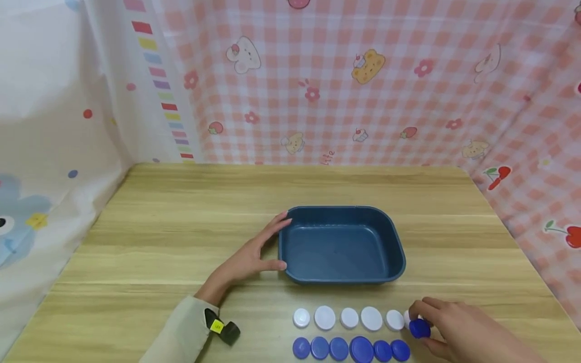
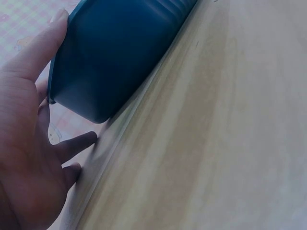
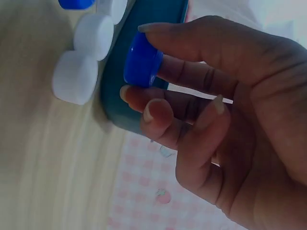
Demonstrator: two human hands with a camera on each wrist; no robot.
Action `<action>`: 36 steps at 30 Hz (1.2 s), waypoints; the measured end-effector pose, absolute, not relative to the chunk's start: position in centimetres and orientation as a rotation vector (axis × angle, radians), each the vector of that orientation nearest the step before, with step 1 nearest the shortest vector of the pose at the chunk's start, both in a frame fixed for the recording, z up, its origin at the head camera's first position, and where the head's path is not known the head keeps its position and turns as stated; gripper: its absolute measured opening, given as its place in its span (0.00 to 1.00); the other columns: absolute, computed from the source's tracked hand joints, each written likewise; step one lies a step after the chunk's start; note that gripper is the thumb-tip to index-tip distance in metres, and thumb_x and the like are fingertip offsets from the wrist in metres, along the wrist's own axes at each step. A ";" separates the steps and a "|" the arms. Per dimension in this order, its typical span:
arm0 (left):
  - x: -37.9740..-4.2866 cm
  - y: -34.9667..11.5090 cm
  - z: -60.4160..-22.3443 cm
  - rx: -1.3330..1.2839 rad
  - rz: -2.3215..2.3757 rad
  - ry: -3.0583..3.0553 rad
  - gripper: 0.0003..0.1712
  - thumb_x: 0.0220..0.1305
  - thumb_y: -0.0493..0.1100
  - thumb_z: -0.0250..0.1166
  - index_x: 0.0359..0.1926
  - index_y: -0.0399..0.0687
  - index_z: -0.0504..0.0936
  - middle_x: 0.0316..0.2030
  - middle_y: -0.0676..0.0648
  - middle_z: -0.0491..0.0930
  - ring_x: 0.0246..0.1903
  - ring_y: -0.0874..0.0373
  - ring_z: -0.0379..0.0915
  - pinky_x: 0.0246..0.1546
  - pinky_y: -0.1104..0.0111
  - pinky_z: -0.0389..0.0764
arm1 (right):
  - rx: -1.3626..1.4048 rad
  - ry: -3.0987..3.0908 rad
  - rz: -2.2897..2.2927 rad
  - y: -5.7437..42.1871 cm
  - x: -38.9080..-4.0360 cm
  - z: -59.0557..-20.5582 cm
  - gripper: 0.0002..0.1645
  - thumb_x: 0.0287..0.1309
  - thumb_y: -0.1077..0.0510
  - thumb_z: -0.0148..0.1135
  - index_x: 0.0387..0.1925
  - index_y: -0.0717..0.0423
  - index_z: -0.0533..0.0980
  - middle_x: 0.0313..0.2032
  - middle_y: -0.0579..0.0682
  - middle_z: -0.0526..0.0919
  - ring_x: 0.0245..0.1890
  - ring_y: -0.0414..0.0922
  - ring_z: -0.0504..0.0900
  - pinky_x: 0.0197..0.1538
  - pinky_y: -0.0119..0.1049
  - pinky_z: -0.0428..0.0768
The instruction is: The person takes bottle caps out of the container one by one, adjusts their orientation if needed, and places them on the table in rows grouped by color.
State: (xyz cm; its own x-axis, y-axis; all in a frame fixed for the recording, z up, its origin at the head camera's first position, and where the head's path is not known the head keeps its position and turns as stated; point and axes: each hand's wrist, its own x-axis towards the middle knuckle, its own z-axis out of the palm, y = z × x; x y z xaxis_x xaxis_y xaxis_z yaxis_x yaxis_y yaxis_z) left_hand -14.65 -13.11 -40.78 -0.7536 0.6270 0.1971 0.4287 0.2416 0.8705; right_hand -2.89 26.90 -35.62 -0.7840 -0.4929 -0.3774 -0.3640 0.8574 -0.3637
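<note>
A dark blue rectangular basin (image 1: 340, 281) stands on the wooden table. My left hand (image 1: 247, 259) holds its left end, with the thumb and fingertips spread apart on the rim; in the left wrist view, two lower fingers (image 2: 79, 144) stay clear of the wall. Between thumb and fingertips my right hand (image 1: 458, 325) pinches a blue bottle cap (image 1: 419, 328), seen edge-on as a blue cap (image 3: 142, 62) in the right wrist view. It hangs at the right end of a row of white caps (image 1: 349, 318), partly covering the last one.
Nearer the table's front edge lies a second row, of several blue caps (image 1: 361, 349) in differing sizes. The caps sit between the basin and that edge. Patterned cloth (image 1: 317, 101) hangs behind the table (image 1: 181, 217) and along both sides.
</note>
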 end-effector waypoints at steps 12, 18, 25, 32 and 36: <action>-14.8 -13.3 -40.6 1.001 1.533 2.312 0.49 0.54 0.34 0.71 0.73 0.48 0.55 0.75 0.47 0.42 0.72 0.51 0.37 0.66 0.45 0.47 | -0.560 2.532 -0.481 27.6 -1.6 -38.1 0.16 0.53 0.47 0.69 0.43 0.47 0.78 0.30 0.32 0.70 0.24 0.31 0.67 0.25 0.28 0.71; -14.9 -13.2 -40.8 0.994 1.527 2.303 0.49 0.55 0.36 0.71 0.73 0.49 0.55 0.75 0.48 0.42 0.72 0.53 0.36 0.67 0.46 0.46 | -0.684 2.622 -0.395 27.7 -1.1 -39.4 0.15 0.50 0.48 0.70 0.40 0.44 0.78 0.29 0.30 0.70 0.23 0.29 0.65 0.24 0.30 0.69; -14.9 -13.2 -41.0 1.000 1.531 2.308 0.49 0.54 0.35 0.71 0.73 0.48 0.54 0.75 0.49 0.42 0.72 0.54 0.36 0.67 0.47 0.46 | -0.643 2.596 -0.345 27.5 -1.0 -40.1 0.16 0.50 0.47 0.70 0.40 0.45 0.78 0.27 0.30 0.68 0.22 0.31 0.64 0.24 0.30 0.67; -14.8 -13.2 -41.0 0.996 1.532 2.308 0.49 0.54 0.35 0.71 0.73 0.45 0.55 0.75 0.48 0.42 0.72 0.53 0.36 0.67 0.47 0.46 | -0.542 2.554 -0.313 27.1 -1.0 -40.2 0.17 0.50 0.45 0.71 0.41 0.44 0.78 0.27 0.32 0.68 0.23 0.32 0.65 0.25 0.31 0.69; -14.7 -13.2 -40.8 0.984 1.532 2.303 0.49 0.55 0.34 0.71 0.73 0.48 0.55 0.75 0.49 0.42 0.72 0.54 0.36 0.68 0.48 0.46 | -0.521 2.563 -0.303 27.1 -0.9 -40.5 0.18 0.49 0.44 0.71 0.41 0.44 0.78 0.27 0.32 0.68 0.22 0.32 0.65 0.25 0.31 0.70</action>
